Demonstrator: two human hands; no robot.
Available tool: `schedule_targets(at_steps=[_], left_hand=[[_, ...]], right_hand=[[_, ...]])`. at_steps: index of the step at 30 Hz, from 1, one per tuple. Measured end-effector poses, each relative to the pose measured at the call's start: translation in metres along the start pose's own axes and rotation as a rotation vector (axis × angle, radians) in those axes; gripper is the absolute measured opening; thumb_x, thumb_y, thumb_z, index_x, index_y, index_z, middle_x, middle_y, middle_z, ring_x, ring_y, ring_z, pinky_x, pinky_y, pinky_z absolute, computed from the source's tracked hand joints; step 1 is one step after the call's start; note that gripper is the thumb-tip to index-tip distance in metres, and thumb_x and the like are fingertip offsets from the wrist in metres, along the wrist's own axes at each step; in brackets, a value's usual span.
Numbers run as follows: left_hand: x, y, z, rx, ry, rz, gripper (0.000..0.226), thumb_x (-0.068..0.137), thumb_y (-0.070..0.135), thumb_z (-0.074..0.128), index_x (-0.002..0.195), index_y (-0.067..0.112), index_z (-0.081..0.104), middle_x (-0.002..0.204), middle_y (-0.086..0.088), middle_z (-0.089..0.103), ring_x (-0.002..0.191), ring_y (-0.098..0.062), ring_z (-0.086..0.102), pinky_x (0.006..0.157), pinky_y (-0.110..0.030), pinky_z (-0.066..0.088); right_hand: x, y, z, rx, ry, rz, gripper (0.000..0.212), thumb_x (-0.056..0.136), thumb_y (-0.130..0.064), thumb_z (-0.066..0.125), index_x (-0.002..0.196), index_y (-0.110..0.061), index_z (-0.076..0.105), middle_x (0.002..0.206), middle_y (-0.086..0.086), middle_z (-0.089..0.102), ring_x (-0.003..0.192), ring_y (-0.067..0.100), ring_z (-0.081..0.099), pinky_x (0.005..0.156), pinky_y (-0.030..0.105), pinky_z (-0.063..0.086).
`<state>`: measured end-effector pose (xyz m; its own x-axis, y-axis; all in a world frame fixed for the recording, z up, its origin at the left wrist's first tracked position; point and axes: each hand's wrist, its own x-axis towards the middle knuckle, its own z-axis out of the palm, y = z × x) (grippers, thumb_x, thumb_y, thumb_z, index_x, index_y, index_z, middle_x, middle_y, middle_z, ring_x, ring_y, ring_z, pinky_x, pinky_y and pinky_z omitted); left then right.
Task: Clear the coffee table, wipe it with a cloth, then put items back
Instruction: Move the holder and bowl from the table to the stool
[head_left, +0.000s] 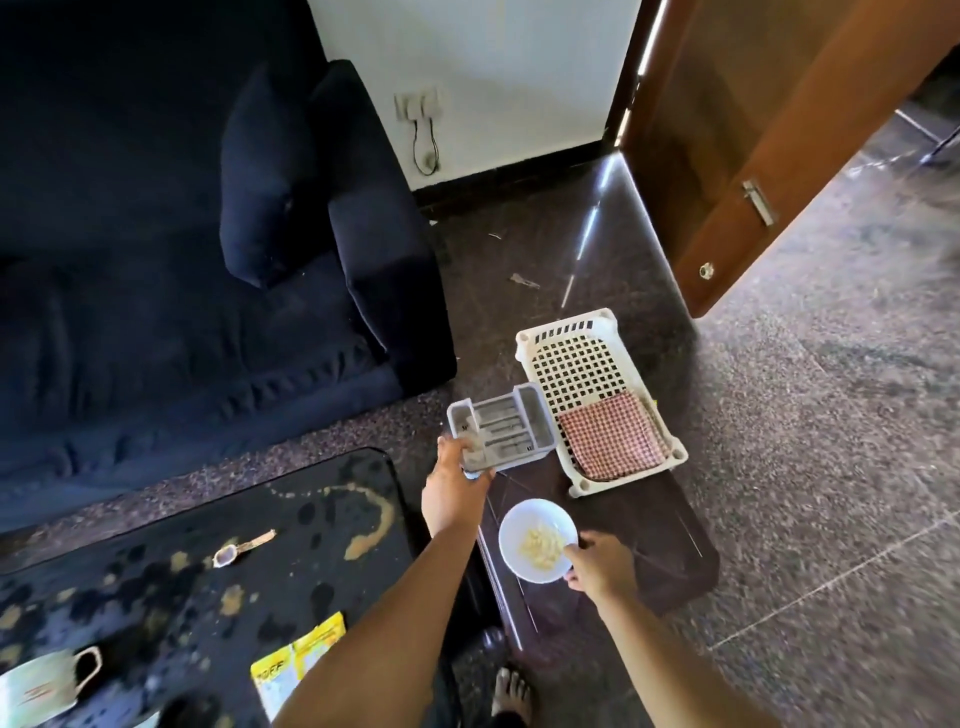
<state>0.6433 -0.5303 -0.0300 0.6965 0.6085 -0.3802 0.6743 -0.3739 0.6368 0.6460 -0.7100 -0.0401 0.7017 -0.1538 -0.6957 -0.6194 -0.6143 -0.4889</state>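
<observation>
The black glossy coffee table (171, 587) at lower left is spattered with tan stains. On it lie a wristwatch (240, 548), a yellow sachet strip (296, 662) and a white cup (47, 686). My left hand (457, 483) grips a grey compartment organiser (501, 426) by its near corner, above the left end of a dark side bench (670, 545). My right hand (602, 566) holds a white bowl (537, 540) of pale food by its rim, over the same bench.
A white perforated plastic basket (582, 374) stands on the bench's far end with a red checked cloth (610, 434) inside. A dark blue sofa (208, 291) fills the left. An open wooden door (753, 156) is at upper right. My bare foot (511, 693) is below.
</observation>
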Motion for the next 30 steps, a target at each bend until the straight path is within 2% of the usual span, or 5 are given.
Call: schedule_targets(at_steps=[5,11,21,26,30], left_hand=[[0.003,-0.004,0.002,-0.291,-0.058,-0.098,0.083,0.083,0.023,0.071,0.148,0.033,0.020,0.142,-0.005,0.048,0.126,-0.025,0.051,0.096,-0.035,0.044],[0.045,-0.030,0.022,-0.542,-0.087,-0.405,0.042,0.087,0.027,0.062,0.129,0.025,0.058,0.116,-0.001,0.069,0.101,-0.019,0.066,0.093,-0.044,0.053],[0.050,-0.036,0.027,-0.560,-0.101,-0.388,0.049,0.080,0.037,0.067,0.127,0.024,0.059,0.112,0.001,0.070,0.102,-0.022,0.065,0.092,-0.045,0.053],[0.018,-0.028,-0.006,-0.510,-0.064,-0.398,0.044,0.088,0.046,0.061,0.124,0.022,0.058,0.112,-0.009,0.067,0.103,-0.031,0.063,0.085,-0.040,0.053],[-0.019,-0.063,-0.038,-0.622,0.004,-0.482,0.025,0.089,0.040,0.059,0.108,0.025,0.065,0.106,-0.005,0.070,0.099,-0.025,0.065,0.086,-0.043,0.053]], right_hand=[[0.001,-0.003,-0.002,-0.035,-0.030,-0.027,0.019,0.081,-0.006,0.056,0.068,-0.018,0.062,0.060,0.010,0.066,0.057,0.025,0.068,0.059,0.040,0.060],[0.010,-0.002,0.008,0.125,-0.029,0.050,0.007,0.082,-0.003,0.062,0.083,-0.006,0.069,0.071,0.012,0.066,0.076,0.034,0.068,0.070,0.052,0.058],[0.012,-0.018,0.018,0.361,-0.006,0.148,0.026,0.087,-0.003,0.063,0.111,0.007,0.061,0.089,0.018,0.060,0.067,0.029,0.059,0.076,0.050,0.056],[-0.003,-0.007,0.026,0.293,0.093,0.131,0.049,0.092,-0.055,0.046,0.108,-0.009,0.053,0.097,0.017,0.062,0.075,0.030,0.063,0.060,0.042,0.057],[-0.049,-0.001,0.060,0.079,0.164,0.124,0.070,0.098,-0.055,0.023,0.125,0.004,0.048,0.125,0.030,0.055,0.115,0.048,0.050,0.099,0.051,0.039]])
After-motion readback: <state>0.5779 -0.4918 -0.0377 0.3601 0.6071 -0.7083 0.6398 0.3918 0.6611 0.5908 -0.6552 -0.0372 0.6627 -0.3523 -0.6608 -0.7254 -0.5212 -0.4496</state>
